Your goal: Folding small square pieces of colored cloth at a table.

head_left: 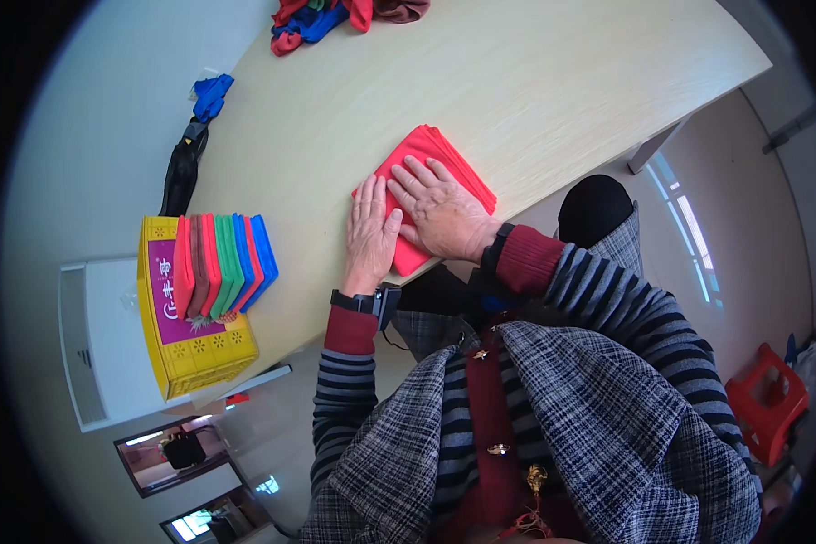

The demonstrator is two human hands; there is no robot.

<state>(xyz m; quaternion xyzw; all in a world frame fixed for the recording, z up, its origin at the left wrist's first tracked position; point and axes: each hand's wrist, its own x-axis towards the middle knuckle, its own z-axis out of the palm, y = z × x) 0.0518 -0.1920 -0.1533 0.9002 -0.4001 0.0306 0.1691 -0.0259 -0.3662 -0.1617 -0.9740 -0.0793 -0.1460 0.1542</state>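
A red folded cloth (435, 150) lies on the table near its front edge, its layers showing along the right side. My left hand (370, 227) rests flat on the cloth's left edge, fingers stretched out and pointing away from me. Across the middle of the cloth lies my right hand (440, 210), palm down with its fingers extended. The two hands nearly touch at the thumbs. Neither grips anything; both press or rest on the fabric, and part of the cloth is hidden beneath them.
To the left stands a yellow box (199, 358) with a row of folded cloths (222, 263) in red, brown, green and blue on it. Loose crumpled cloths (322, 20) lie at the table's far edge. A black object (184, 168) with a blue cloth (212, 97) sits at the left edge. A red stool (766, 403) stands right.
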